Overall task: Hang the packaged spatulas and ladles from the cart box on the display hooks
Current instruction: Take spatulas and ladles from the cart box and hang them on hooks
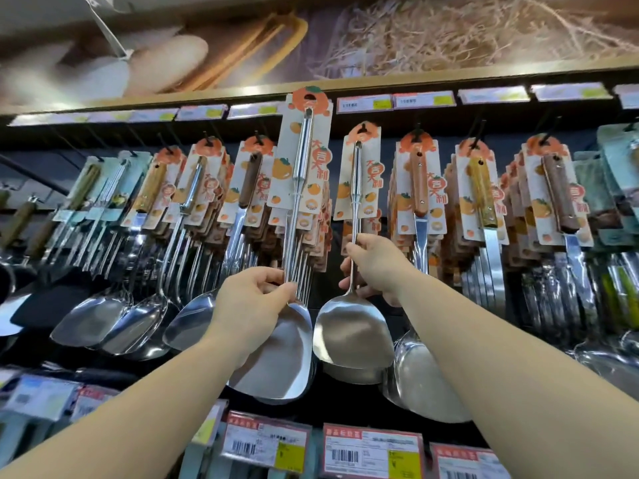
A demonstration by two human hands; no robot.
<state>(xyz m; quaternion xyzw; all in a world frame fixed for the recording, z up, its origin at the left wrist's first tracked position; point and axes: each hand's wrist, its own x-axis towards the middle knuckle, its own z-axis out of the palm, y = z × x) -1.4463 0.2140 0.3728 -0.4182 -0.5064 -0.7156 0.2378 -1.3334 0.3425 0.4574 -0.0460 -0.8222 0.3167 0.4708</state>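
Note:
My left hand [254, 299] grips the steel shaft of a packaged spatula [301, 167], held upright with its orange card top raised above the row of hooks, near the price strip. My right hand [375, 267] pinches the shaft of a second steel spatula [356, 326], whose orange card [361, 174] sits on a black display hook [363, 127]. Both blades hang side by side below my hands. The cart box is out of view.
Hooks to the left and right carry dense rows of carded spatulas and ladles [484, 195]. A shelf edge with price labels [425, 100] runs above. More price tags [371, 451] line the rail below my forearms.

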